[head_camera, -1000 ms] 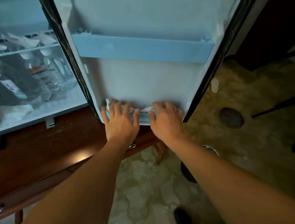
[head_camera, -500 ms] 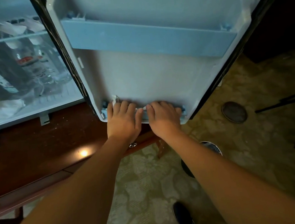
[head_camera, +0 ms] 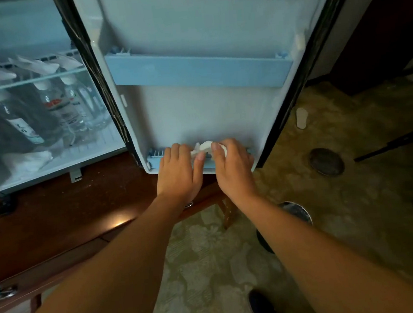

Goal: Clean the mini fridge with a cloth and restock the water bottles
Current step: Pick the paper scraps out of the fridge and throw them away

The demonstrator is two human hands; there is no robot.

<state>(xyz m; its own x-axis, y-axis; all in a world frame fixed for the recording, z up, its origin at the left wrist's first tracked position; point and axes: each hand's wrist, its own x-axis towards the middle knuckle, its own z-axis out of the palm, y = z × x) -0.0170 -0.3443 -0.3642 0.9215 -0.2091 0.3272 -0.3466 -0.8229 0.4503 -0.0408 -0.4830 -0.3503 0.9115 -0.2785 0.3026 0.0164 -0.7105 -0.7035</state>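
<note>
cloth (head_camera: 206, 147) now bunched up, was flat | left hand (head_camera: 177, 172), right hand (head_camera: 234, 170) together, both pinching it on door shelf (head_camera: 154, 158) | risk: hard downward push may unclip shelf

The mini fridge (head_camera: 197, 122) stands on the counter with its door swung wide open, the pale inner liner facing out. A blue upper door rail (head_camera: 200, 69) crosses the door's middle, and a lower door rail (head_camera: 154, 156) runs along its bottom edge. The white cloth (head_camera: 205, 146) is bunched on the lower door rail. The right hand (head_camera: 233, 166) curls over the cloth, and the left hand (head_camera: 179, 176) hooks the rail just beside it. Clear water bottles (head_camera: 71, 105) with white caps stand inside under a wire shelf.
</note>
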